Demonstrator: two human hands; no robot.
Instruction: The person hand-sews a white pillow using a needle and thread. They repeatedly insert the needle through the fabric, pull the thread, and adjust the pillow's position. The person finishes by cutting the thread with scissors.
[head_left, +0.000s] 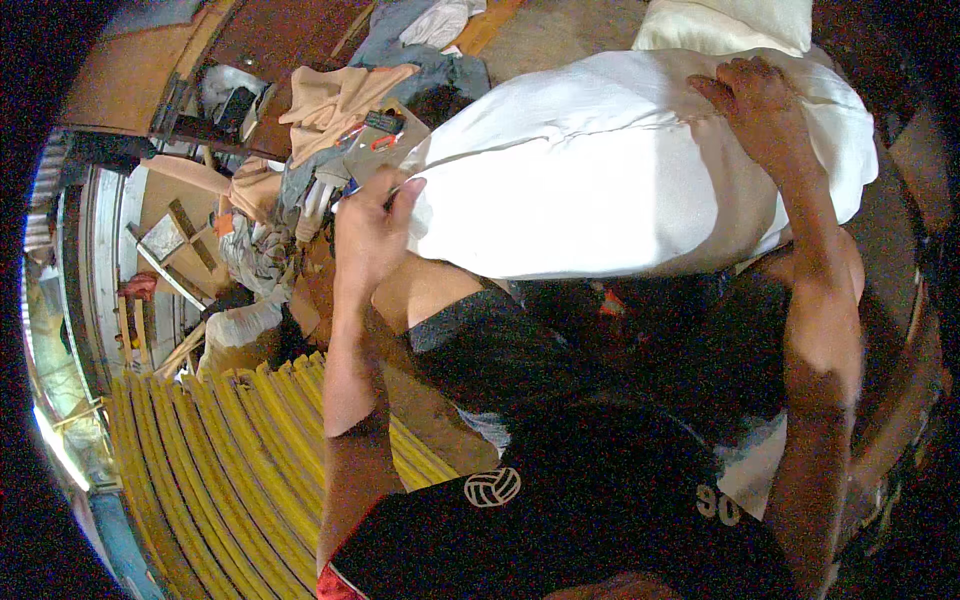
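A plump white pillow (590, 190) lies across my lap, its long side running left to right. A creased seam or fold crosses its upper face toward the left end. My left hand (375, 225) is closed at that left end, thumb against the cloth; whether anything small sits in the fingers I cannot make out. Over the far right part of the pillow, my right hand (750, 105) presses down with bent fingers gripping the cloth. A shadow from the right arm falls on the white fabric.
Behind the pillow at the right is another off-white cushion (725, 25). Left of my left hand lie peach cloth (335, 105), small tools and a heap of grey rags (260, 255). Yellow slats (220, 470) stretch along my left side, with wooden pieces (175, 240) beyond.
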